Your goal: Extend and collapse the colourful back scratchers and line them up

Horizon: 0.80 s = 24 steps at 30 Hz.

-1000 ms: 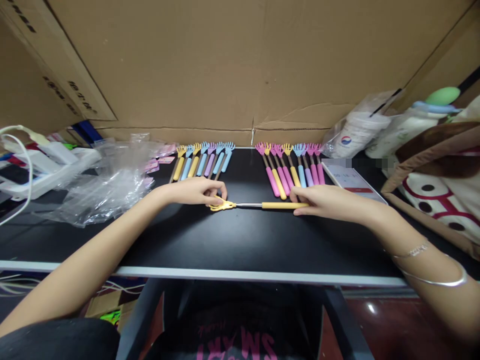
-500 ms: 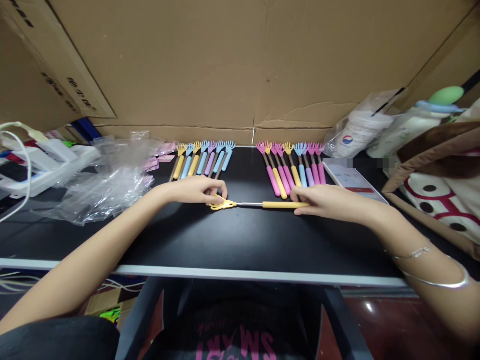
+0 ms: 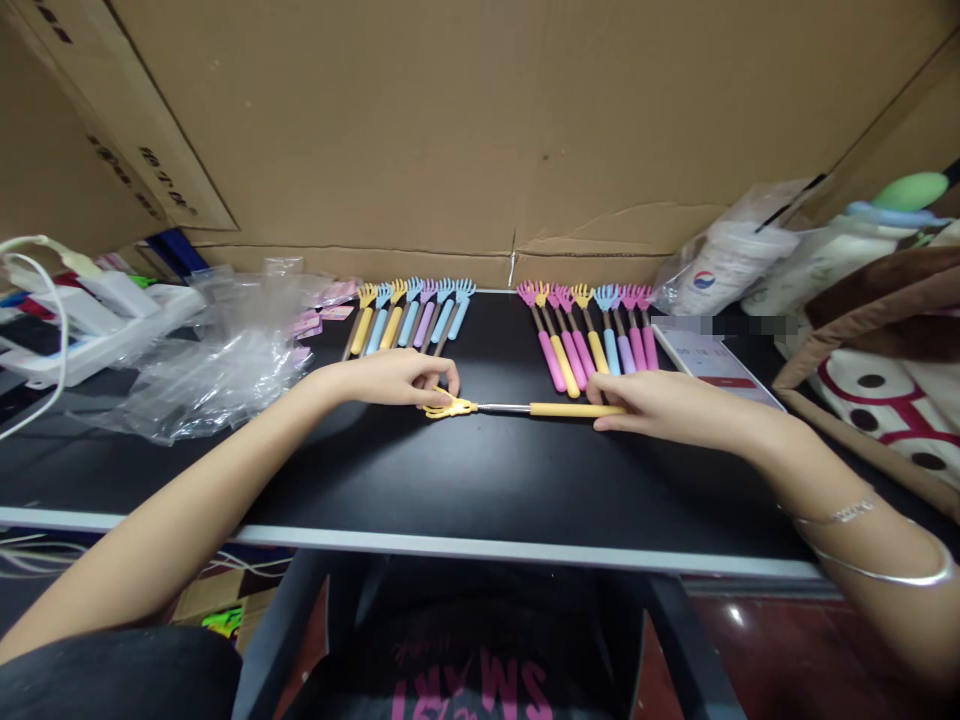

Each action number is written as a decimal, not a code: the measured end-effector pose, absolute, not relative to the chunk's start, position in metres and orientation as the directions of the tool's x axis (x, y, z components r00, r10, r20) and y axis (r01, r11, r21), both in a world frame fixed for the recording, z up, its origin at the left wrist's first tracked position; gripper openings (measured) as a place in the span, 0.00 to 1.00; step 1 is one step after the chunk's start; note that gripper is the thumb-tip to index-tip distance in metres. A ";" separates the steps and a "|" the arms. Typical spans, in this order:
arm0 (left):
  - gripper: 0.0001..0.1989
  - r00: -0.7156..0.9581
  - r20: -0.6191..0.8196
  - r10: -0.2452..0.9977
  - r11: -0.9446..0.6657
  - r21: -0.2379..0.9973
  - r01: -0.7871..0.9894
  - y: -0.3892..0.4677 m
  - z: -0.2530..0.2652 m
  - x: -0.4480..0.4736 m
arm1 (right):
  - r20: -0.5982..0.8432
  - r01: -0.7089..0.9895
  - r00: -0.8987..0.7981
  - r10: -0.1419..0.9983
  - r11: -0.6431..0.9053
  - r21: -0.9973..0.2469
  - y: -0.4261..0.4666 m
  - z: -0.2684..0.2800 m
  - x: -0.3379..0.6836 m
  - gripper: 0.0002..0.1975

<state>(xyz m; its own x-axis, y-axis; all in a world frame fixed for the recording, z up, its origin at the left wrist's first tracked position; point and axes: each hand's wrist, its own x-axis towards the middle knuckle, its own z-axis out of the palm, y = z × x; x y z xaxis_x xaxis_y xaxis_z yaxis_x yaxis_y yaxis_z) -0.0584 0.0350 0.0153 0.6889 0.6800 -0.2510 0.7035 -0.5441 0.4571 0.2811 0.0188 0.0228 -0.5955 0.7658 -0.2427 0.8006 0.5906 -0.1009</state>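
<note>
The left hand (image 3: 401, 377), fingertips nearly together, pinches the clawed head (image 3: 457, 407) of a yellow back scratcher (image 3: 536, 409); right of that grip, the right hand (image 3: 656, 405) clasps its handle (image 3: 570, 410).

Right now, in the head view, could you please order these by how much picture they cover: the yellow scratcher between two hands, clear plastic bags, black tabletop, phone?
1. black tabletop
2. clear plastic bags, as one pile
3. phone
4. yellow scratcher, long but very thin
</note>
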 end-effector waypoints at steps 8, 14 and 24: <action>0.12 0.680 -0.255 0.688 -0.545 0.438 0.715 0.035 0.015 -0.058 | -0.236 0.798 -0.598 0.766 0.595 -0.093 0.019 0.021 0.282 0.14; 0.13 0.678 -0.256 0.689 -0.541 0.441 0.716 0.035 0.014 -0.058 | -0.244 0.804 -0.591 0.769 0.588 -0.090 0.018 0.023 0.280 0.15; 0.13 0.665 -0.276 0.694 -0.520 0.447 0.728 0.034 0.016 -0.057 | -0.259 0.811 -0.577 0.775 0.582 -0.067 0.017 0.025 0.277 0.15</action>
